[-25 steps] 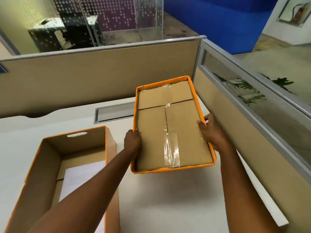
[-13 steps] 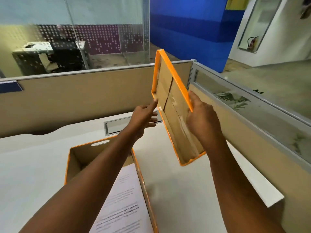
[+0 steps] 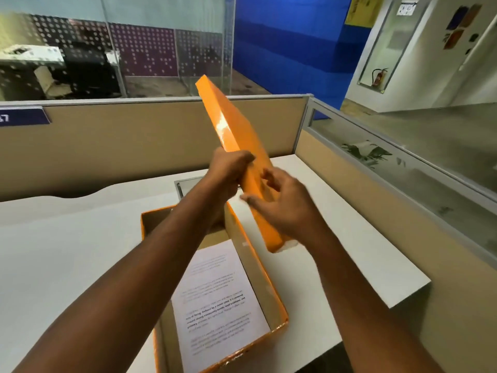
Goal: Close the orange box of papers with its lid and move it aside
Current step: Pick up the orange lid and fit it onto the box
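Note:
The orange lid (image 3: 236, 146) is in the air above the desk, tilted steeply with its glossy orange top facing me. My left hand (image 3: 228, 168) grips its left edge. My right hand (image 3: 282, 205) lies against the lid's lower right face with fingers spread, blurred by motion. Below them the orange box (image 3: 269, 281) stands uncovered on the white desk (image 3: 67, 265), brown cardboard inside. A printed white paper sheet (image 3: 217, 300) lies on top inside it. My left forearm hides part of the box's far end.
Beige partition walls (image 3: 134, 141) border the desk at the back and the right, the right one topped with glass (image 3: 430, 168). A metal cable slot (image 3: 188, 184) is set into the desk behind the box. The desk's front right corner (image 3: 419, 286) is near.
The lid has been flipped from its brown inside facing me to its orange top facing me, and it has moved left over the box. My view has shifted so the box sits lower centre.

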### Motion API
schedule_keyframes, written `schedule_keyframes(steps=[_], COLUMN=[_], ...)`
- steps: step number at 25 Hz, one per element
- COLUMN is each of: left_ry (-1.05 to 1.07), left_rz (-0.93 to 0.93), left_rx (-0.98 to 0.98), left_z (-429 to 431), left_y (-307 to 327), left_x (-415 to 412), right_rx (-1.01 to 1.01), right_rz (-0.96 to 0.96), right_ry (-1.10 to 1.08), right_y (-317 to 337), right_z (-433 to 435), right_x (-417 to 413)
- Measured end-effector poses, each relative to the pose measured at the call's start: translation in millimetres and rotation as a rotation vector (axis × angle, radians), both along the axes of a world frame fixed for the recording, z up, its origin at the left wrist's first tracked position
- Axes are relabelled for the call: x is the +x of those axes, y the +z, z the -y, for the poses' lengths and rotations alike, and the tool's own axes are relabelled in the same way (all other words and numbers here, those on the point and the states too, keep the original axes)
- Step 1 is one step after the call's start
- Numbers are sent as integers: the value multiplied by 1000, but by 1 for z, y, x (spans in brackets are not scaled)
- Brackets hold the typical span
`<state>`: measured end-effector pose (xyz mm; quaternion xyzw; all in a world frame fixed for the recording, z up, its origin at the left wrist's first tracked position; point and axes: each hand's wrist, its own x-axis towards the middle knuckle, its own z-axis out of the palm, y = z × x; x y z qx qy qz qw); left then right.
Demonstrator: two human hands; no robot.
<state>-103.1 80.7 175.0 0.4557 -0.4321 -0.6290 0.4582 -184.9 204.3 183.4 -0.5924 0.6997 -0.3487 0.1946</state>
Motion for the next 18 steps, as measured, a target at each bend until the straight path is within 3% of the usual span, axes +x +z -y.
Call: schedule_keyframes(steps=[3,6,9,11,15,18], left_ry=[-55,-133,-50,123,296,220], left_rz=[-9,-41,-116,22,546,617], left_rx=[85,165,207,143,2,-40], left_z=[10,5,0,-5,-24,-45], left_y=[-5,-21,-48,-67,-104,-118], left_x=[47,86,110,117,124,128], right_rx=[-73,275,451,423,399,433], right_rz=[11,142,344,344,371,352], right_ry=[-186,-265,-98,-51,-48,-44], right_y=[-13,-43,-74,-90,-125,-142], right_z=[20,39,43,45,51,51], right_x=[-41,-79,-78,-69,-60,-59])
